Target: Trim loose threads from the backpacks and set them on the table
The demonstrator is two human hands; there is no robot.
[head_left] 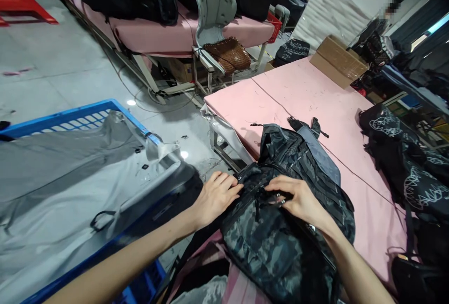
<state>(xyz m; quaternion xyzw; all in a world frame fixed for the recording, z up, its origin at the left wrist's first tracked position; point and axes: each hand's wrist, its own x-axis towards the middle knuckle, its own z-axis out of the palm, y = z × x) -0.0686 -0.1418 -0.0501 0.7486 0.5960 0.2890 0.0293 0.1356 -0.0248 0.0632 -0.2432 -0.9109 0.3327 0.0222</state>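
Note:
A dark camouflage backpack lies partly over the corner of a pink-covered table and partly toward my lap. Its grey back panel or strap faces up on the far side. My left hand grips the backpack's left edge with curled fingers, near the zipped seam. On the upper middle of the bag, my right hand has its thumb and fingers bent around a small dark part, perhaps a zipper pull. What exactly sits between those fingers is too small to make out.
To the left stands a blue crate lined with grey cloth. Several black bags lie along the right side of the pink table. A cardboard box rests at its far end. A grey chair stands beyond; another person is at the back right.

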